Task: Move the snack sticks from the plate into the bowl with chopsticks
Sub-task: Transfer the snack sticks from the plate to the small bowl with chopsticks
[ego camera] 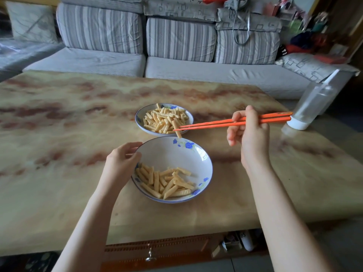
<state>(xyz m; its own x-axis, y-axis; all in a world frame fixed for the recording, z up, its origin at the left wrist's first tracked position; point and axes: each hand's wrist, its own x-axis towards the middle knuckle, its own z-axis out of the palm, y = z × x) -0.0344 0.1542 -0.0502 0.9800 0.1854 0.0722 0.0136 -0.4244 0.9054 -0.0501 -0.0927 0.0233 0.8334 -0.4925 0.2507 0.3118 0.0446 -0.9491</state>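
A white plate with blue flowers sits mid-table, piled with ridged yellow snack sticks. Nearer to me stands a larger white bowl with blue flowers; several snack sticks lie in its near half. My right hand grips a pair of orange chopsticks. Their tips pinch one snack stick, which hangs upright above the gap between plate and bowl. My left hand holds the bowl's left rim, thumb on the inside.
The marble-patterned table stretches wide to the left. A clear plastic bottle with a white base stands at the right edge, just behind the chopsticks' back ends. A striped grey sofa lies beyond the table.
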